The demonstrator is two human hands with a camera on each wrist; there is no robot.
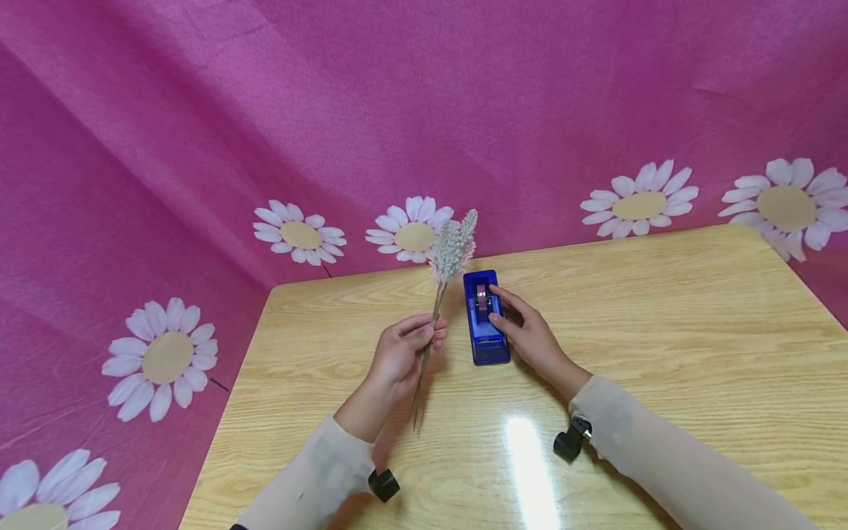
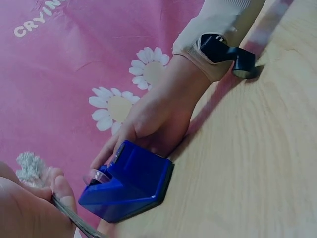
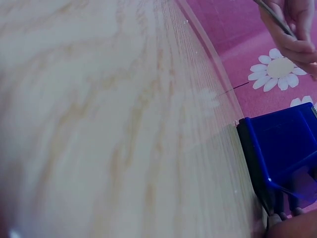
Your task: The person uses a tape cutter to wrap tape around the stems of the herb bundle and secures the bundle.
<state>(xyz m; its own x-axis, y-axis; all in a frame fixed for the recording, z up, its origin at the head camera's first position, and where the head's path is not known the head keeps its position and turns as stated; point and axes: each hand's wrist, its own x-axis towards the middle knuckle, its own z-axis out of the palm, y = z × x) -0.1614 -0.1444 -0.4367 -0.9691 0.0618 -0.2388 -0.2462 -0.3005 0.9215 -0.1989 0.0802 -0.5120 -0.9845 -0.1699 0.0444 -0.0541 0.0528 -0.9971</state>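
Pale dried flower sprigs (image 1: 452, 250) stand up from my left hand (image 1: 400, 350), which pinches their thin stems between thumb and fingers. The stem ends hang below that hand, over the table. To the right, a blue tape dispenser (image 1: 489, 350) sits on the table with a small roll of clear, pinkish tape (image 1: 481, 298) in it. My right hand (image 1: 533, 335) holds the dispenser from its right side, thumb and index finger beside the roll. In the left wrist view the dispenser (image 2: 131, 186) partly hides the right fingers. The right wrist view shows its blue side (image 3: 285, 146) close up.
The light wood table (image 1: 662, 316) runs up to a pink cloth (image 1: 424, 110) printed with white daisies, behind and at the left. A bright reflection lies on the table's front part. Small black cameras (image 1: 384, 486) are strapped at both wrists.
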